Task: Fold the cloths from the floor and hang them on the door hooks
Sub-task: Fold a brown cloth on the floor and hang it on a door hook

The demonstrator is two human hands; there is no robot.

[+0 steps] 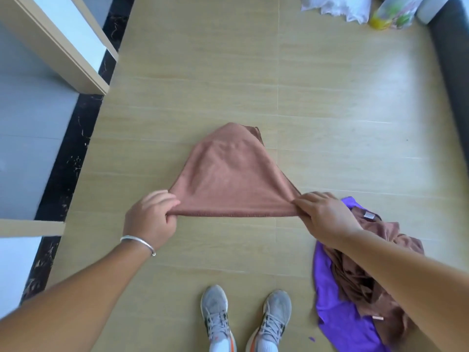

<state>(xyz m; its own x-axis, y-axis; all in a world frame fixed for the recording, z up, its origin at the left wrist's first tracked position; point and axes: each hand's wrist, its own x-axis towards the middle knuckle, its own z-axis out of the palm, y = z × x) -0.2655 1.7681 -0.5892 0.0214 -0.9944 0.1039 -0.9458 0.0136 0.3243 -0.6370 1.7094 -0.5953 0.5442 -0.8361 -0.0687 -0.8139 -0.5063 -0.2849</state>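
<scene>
We hold a pinkish-brown cloth [229, 179] stretched between our two hands, its near edge pulled taut in a straight line from one grip to the other. Our left hand [151, 219] pinches the left corner with fingers curled round the fabric, a silver bracelet [139, 243] sitting on that wrist. Our right hand [327, 215] pinches the right corner the same way, fingers and thumb closed on the cloth. Beyond our hands the cloth narrows to a rounded far end, where a darker edge of fabric peeks out; we cannot tell whether that end rests on the wooden floor [203, 72] or hangs just above it.

Under and just past our right forearm lies a heap of cloths: a purple cloth [337, 318] spread on the floor with a crumpled brown cloth [355, 273] on top of it. Below and between our hands, our grey shoes [245, 318] stand side by side. Far beyond our right hand sit white bags [337, 6] and a colourful plastic bag [390, 16]. Beyond our left hand stands a pale door frame [63, 44] beside a dark threshold strip.
</scene>
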